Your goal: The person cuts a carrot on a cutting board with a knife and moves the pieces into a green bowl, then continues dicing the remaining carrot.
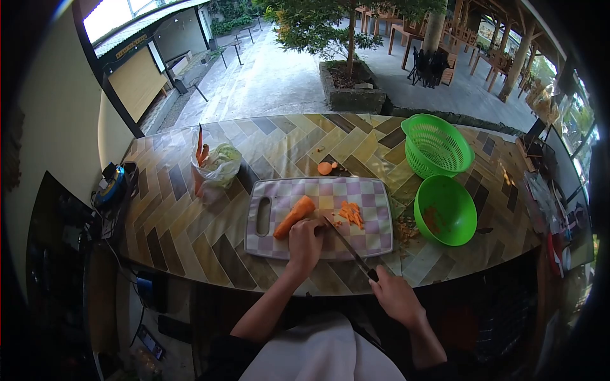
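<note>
Left hand: fingers curled at the cutting board; contents indiscernible.
Right hand: closed around the knife.
Carrot: on board, beside left hand.
Carrot pieces: cutting apparently underway; next stroke calls for fingertips clear of the blade.

Cutting board taken as landmark. On it: left hand, fingers bunched near the centre; large carrot just beside that hand; cut carrot pieces toward the board's right side. Right hand, below the board's lower right, grips knife, blade over the board. Right of board: green bowl; beyond it, green basket. Left of board, farther back: plastic bag.
</note>
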Demonstrator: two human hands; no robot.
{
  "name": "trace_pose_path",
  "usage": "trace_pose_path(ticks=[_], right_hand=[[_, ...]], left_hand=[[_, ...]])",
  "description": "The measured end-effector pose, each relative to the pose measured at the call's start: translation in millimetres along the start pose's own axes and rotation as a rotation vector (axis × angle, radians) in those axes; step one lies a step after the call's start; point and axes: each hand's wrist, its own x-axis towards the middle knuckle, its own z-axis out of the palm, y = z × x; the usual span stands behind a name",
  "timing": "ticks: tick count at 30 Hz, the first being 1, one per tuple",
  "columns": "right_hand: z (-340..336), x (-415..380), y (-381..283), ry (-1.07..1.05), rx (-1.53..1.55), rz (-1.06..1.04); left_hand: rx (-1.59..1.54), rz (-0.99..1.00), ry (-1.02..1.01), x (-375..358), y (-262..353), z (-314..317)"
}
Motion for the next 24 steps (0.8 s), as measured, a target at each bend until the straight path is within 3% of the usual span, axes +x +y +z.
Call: trace_pose_path(ticks=[7,19,24], right_hand=[[-8.4,-13.7,2.8,0.005,0.099,0.029],[-6.5,-7.6,8.4,-0.097,-0.057,-0.011],[10.2,-13.9,1.0,0.018,-0.214,0.001]], left_hand=[[-0.069,0.057,0.034,-2.2,-8.3,1.2],[-0.152,-0.014,0.003,-1.0,-8.0,1.2],[-0.056,0.042,0.033,-5.4,-2.0,-0.8]])
